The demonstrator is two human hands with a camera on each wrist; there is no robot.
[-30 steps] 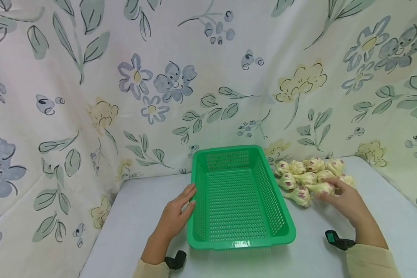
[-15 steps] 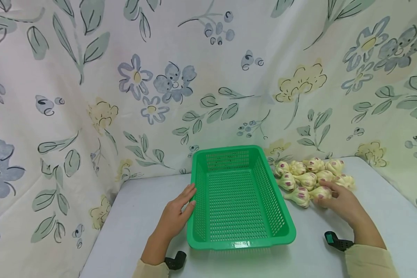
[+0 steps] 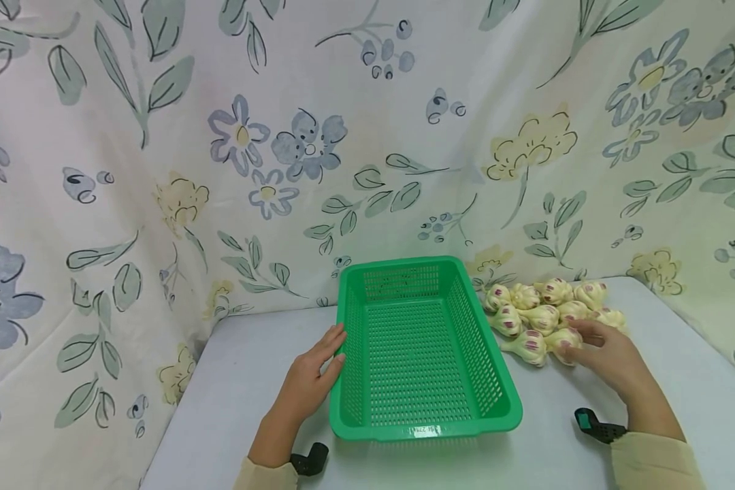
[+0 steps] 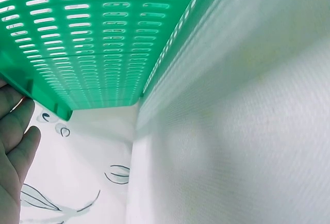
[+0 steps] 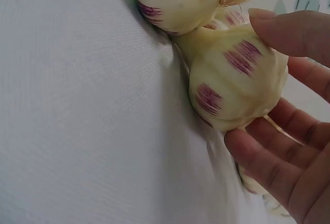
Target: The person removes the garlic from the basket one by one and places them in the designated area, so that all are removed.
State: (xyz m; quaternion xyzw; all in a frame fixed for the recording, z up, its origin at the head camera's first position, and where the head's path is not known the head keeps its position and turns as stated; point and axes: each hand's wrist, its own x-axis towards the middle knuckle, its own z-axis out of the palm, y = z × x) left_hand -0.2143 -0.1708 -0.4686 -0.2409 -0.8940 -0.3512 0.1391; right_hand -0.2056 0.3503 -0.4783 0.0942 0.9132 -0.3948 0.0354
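Note:
My left hand (image 3: 309, 378) rests its extended fingers against the left rim of a green plastic basket (image 3: 425, 430), which has slotted walls and a mesh floor. In the left wrist view, the fingers (image 4: 18, 123) lie along the basket's rim. At the right, my right hand (image 3: 612, 357) holds a pale garlic bulb (image 3: 562, 344) with purple streaks between thumb and fingers. The right wrist view shows this bulb (image 5: 234, 82) close over the white surface, its stem end against a neighbouring bulb (image 5: 178, 2).
Several more garlic bulbs (image 3: 540, 317) lie grouped beside the basket's right wall, some partly behind my right hand. A white-covered table (image 3: 245, 367) carries everything. Behind it hangs a floral cloth (image 3: 367, 136). Black devices (image 3: 599, 427) are worn on both wrists.
The garlic bulb in my right hand has shifted slightly left and nearer to me, and its stem has turned. My left hand and the basket have stayed in place.

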